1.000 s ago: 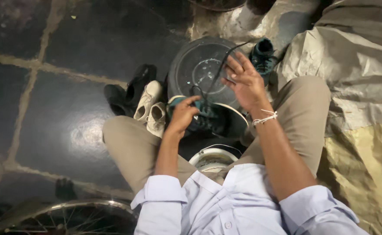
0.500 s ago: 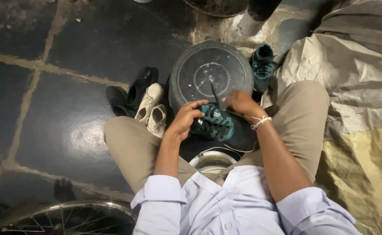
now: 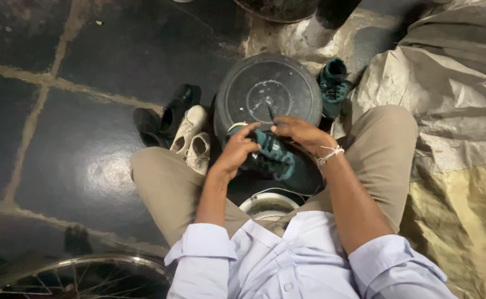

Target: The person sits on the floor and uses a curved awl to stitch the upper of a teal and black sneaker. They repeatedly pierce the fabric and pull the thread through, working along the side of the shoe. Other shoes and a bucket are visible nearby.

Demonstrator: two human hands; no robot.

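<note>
A teal sneaker is held with both hands at the centre of the frame, over the lap.

At lower left a bicycle wheel [image 3: 88, 274] is seen; above it, black shoes [image 3: 168, 116] and cream shoes [image 3: 193, 141] lie on the stone floor [image 3: 60, 166]. The left hand [image 3: 237, 152] is closed on the teal sneaker [image 3: 273, 158] at its toe, the right hand [image 3: 301, 133] pinched at the laces. The sneaker is judged light, soft and flexible, best gripped by sole or heel. A dark round pan [image 3: 268, 94] and a second teal sneaker [image 3: 332, 83] lie beyond.
</note>
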